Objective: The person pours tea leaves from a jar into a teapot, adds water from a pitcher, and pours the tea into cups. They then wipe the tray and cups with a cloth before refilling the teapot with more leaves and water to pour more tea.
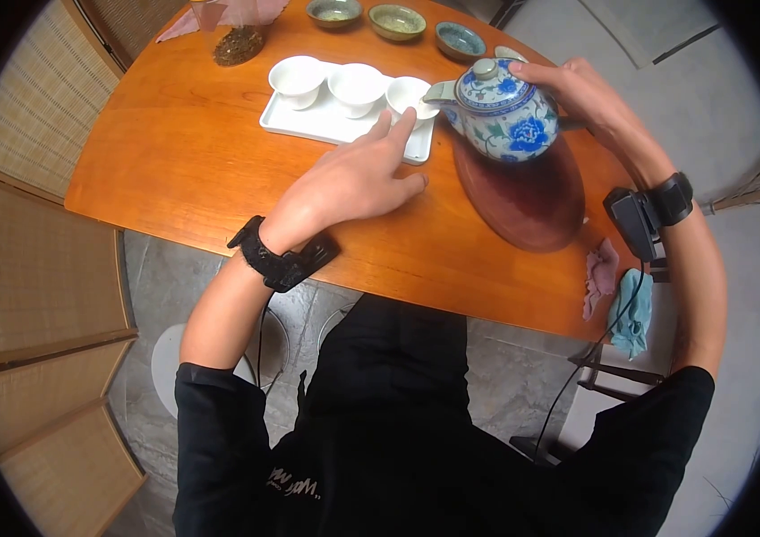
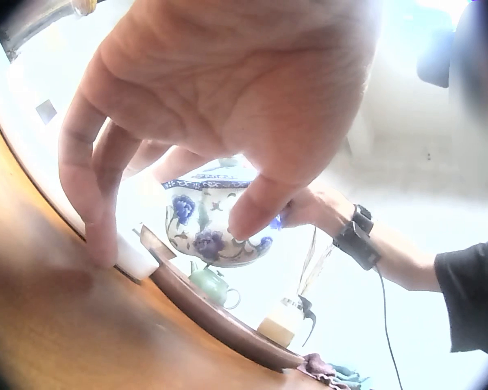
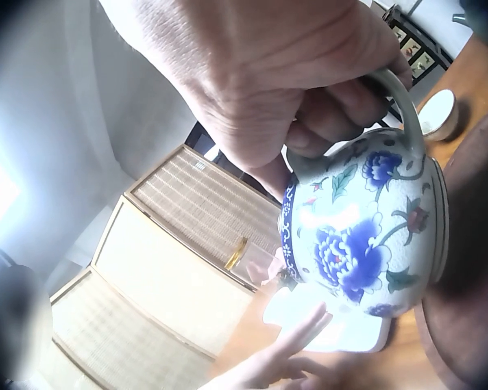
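Note:
My right hand (image 1: 581,94) grips the handle of a white teapot (image 1: 510,116) painted with blue flowers; the thumb lies at the lid. In the right wrist view, curled fingers pass through the teapot's handle (image 3: 407,110). The teapot is raised over a reddish-brown oval board (image 1: 532,210), its spout at the rightmost white cup (image 1: 405,92). That cup stands with two more white cups (image 1: 355,88) in a row on a white tray (image 1: 308,132). My left hand (image 1: 353,179) reaches over the tray's front edge, fingers extended, fingertips right at the rightmost cup.
Several small glazed bowls (image 1: 397,22) line the table's far edge. A clear container with dark contents (image 1: 237,45) stands at the back left beside a pink cloth (image 1: 174,29). A mauve cloth (image 1: 601,273) and a teal cloth (image 1: 633,313) lie at the right edge.

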`<state>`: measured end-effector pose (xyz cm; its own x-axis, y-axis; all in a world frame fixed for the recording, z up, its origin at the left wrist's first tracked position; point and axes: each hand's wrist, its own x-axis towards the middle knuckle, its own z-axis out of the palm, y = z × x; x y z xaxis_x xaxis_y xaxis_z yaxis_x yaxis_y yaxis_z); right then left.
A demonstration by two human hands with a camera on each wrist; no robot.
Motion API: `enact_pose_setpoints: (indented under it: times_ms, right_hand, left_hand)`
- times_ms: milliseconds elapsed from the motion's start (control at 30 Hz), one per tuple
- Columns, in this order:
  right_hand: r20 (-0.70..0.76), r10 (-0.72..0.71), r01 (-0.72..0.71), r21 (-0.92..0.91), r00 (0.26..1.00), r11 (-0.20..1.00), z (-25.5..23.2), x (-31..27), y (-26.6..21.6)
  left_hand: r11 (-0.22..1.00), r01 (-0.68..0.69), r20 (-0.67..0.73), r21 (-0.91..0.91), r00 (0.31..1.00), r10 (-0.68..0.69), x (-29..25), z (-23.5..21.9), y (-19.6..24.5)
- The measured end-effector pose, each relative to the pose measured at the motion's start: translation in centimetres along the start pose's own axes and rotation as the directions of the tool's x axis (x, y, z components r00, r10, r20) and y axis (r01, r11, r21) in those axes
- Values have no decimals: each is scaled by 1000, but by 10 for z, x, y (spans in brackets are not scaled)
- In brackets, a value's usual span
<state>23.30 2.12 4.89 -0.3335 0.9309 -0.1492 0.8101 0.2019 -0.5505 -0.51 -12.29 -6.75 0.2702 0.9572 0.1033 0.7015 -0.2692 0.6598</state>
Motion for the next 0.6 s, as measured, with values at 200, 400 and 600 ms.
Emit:
enact_pose_setpoints:
  times_ms: [200,400,600]
  right_hand:
    - [24,36,-35,-17,999,999,-2,-3,-13]
    - [13,25,-25,4,1000,1000,0,-8,-18]
    - [7,13,-12,-82,1000,997,-2,-6,-20]
  left_hand:
    - [1000,7,25,-30,1000,-6,2,-1,0]
    - [1000,-1,7,-9,1000,1,0,-1,1]
    - [1000,6,3,15,1000,-6,1,1,0]
